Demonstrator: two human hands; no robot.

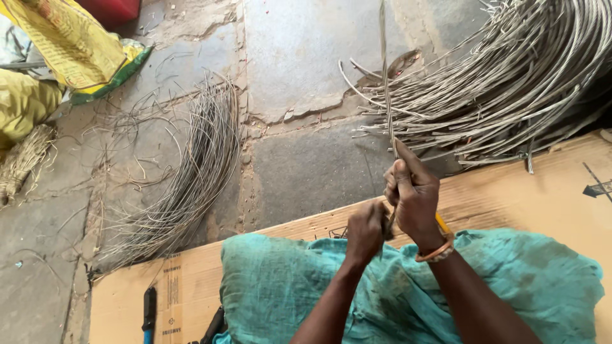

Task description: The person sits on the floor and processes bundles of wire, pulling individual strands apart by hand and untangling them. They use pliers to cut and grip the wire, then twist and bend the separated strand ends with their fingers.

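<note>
My right hand (413,194) is closed around a thick grey twisted wire cable (385,83) that rises straight up the view, with my index finger lying along it. An orange bangle (436,251) circles that wrist, and a yellow handle (442,223) shows behind the hand. My left hand (365,230) grips the cable's lower end just beside and below the right hand. Both hands hover over a teal cloth (395,290) spread on flattened cardboard (529,191).
A big coil of grey cables (510,76) lies at the upper right on the stone floor. A sheaf of thin separated wires (191,172) lies at the left. Yellow sacks (57,51) sit top left. A blue-and-black tool (148,313) rests on the cardboard at bottom left.
</note>
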